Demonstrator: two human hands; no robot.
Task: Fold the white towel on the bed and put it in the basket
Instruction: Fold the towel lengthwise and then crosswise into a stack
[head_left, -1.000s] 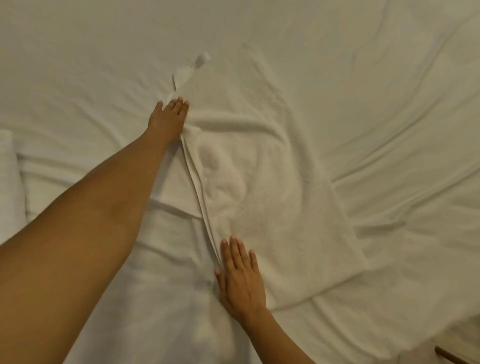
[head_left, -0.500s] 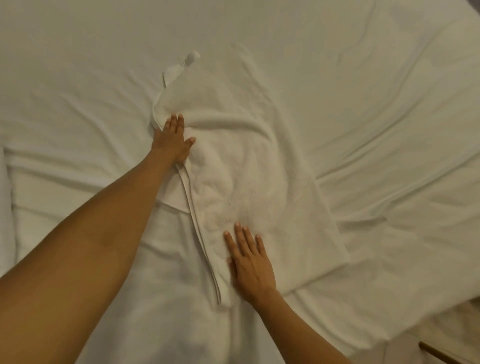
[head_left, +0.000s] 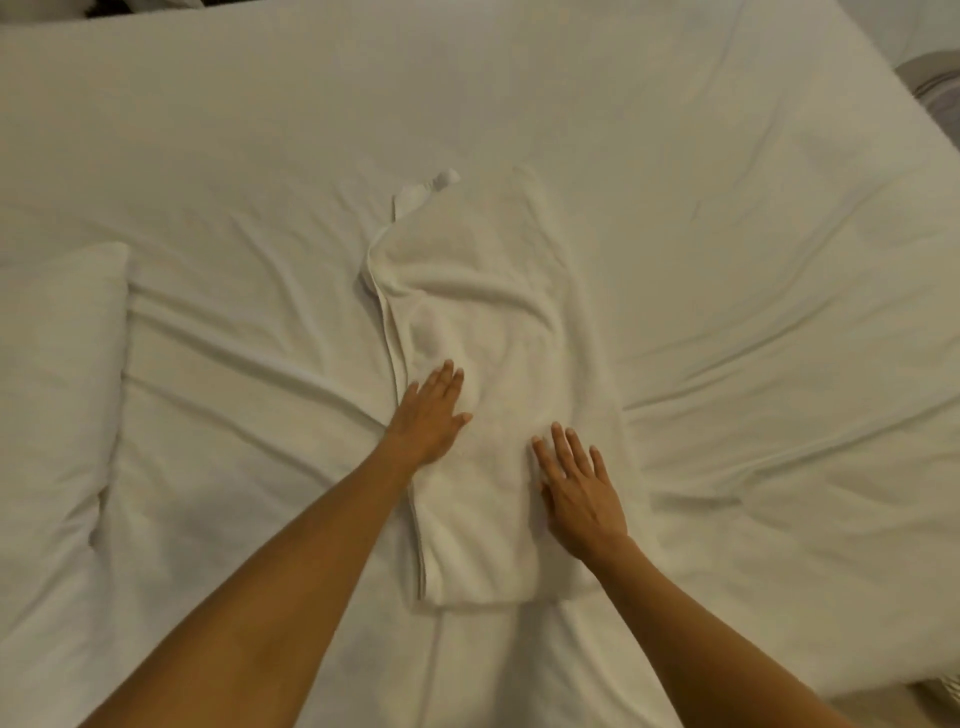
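The white towel (head_left: 488, 312) lies on the bed as a long folded strip running away from me, its layered edges along the left side and a loose corner sticking out at the far end. My left hand (head_left: 431, 415) rests flat, fingers apart, on the strip's left edge near the middle. My right hand (head_left: 579, 486) lies flat with spread fingers on the strip's right side, closer to me. Neither hand grips anything. No basket is in view.
The bed (head_left: 727, 234) is covered by a wrinkled white sheet. A white pillow (head_left: 52, 364) lies at the left. The bed's right edge runs down the far right, with floor showing at the bottom right corner.
My left hand slid toward me along the towel's left edge, from the far end to the middle. My right hand moved from the left edge across to the right side. The towel lies straighter.
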